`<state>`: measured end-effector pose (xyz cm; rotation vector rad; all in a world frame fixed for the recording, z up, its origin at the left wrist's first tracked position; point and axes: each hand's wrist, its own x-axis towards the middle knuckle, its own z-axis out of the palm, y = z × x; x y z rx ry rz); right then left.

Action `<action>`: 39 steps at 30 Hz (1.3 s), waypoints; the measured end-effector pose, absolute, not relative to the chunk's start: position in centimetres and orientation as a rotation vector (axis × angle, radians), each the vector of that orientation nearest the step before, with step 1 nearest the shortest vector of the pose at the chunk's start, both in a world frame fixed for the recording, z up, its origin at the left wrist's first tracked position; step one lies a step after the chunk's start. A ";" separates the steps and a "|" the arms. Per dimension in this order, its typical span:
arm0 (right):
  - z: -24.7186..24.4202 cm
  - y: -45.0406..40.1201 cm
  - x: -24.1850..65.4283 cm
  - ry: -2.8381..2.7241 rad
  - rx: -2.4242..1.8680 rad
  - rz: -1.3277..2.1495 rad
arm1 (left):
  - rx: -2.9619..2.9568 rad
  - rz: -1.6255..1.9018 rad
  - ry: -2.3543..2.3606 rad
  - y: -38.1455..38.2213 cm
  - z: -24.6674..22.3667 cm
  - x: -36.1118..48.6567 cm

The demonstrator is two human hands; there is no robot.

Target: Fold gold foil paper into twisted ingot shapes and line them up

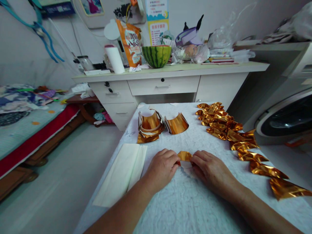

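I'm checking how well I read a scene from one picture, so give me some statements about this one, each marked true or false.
1. The left hand and the right hand hold the same small gold foil piece. True.
2. The twisted foil pieces lie to the left of both hands. False: they lie to the right.
3. The pale sheets lie on the left side of the cloth-covered table. True.
4. The cut watermelon stands on the bed. False: it stands on the desk by the wall.
5. The orange pouch stands between the white roll and the watermelon. True.
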<state>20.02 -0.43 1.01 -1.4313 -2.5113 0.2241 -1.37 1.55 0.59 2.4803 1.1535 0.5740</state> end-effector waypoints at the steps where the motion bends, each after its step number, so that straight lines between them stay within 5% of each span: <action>1: 1.0 -0.4 20.0 -2.506 -1.431 0.239 | 2.494 0.572 1.158 1.6 0.5 -1.3; 29: 0.6 -0.4 20.0 -2.421 -1.300 0.416 | 2.689 0.474 1.157 1.9 -0.3 -0.8; 39: 1.1 -0.1 20.1 -2.269 -1.356 0.635 | 2.354 0.530 1.234 2.1 0.4 -1.0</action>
